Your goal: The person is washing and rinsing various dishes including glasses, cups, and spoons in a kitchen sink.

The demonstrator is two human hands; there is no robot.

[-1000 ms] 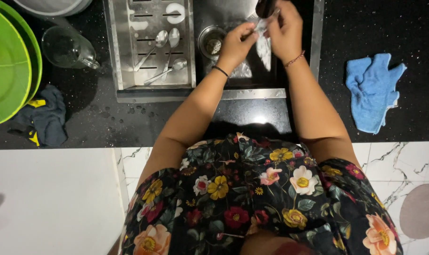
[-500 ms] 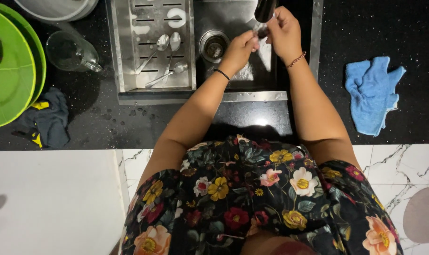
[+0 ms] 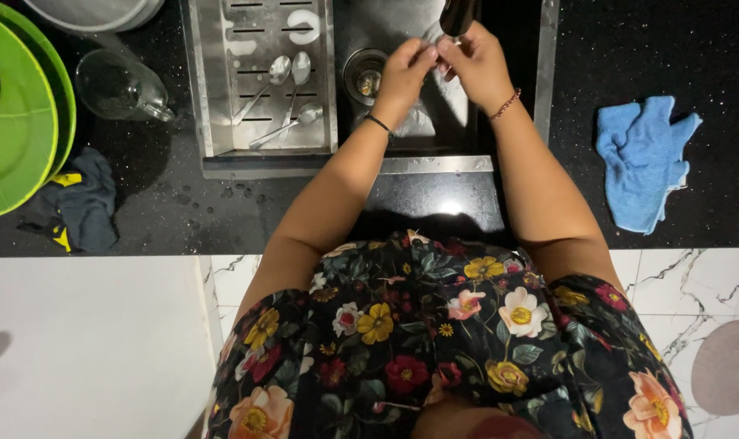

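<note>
My left hand (image 3: 406, 69) and my right hand (image 3: 477, 61) meet fingertip to fingertip over the steel sink (image 3: 540, 89), just below the dark tap (image 3: 457, 15). Both pinch a limp white sheet (image 3: 457, 104), cloth or thin plastic, which hangs down into the basin under my hands. The sink drain (image 3: 363, 77) lies just left of my left hand. A thin dark band circles my left wrist and a red one my right.
Three spoons (image 3: 282, 73) lie on the slotted steel drainer (image 3: 223, 97) to the left of the basin. On the black counter are a clear glass jug (image 3: 121, 85), green plates (image 3: 16, 122), a dark cloth (image 3: 81, 203) and, right, a blue cloth (image 3: 642, 162).
My hands have risen towards the tap and drawn closer together. The white sheet, spread between them before, is now bunched under my fingers.
</note>
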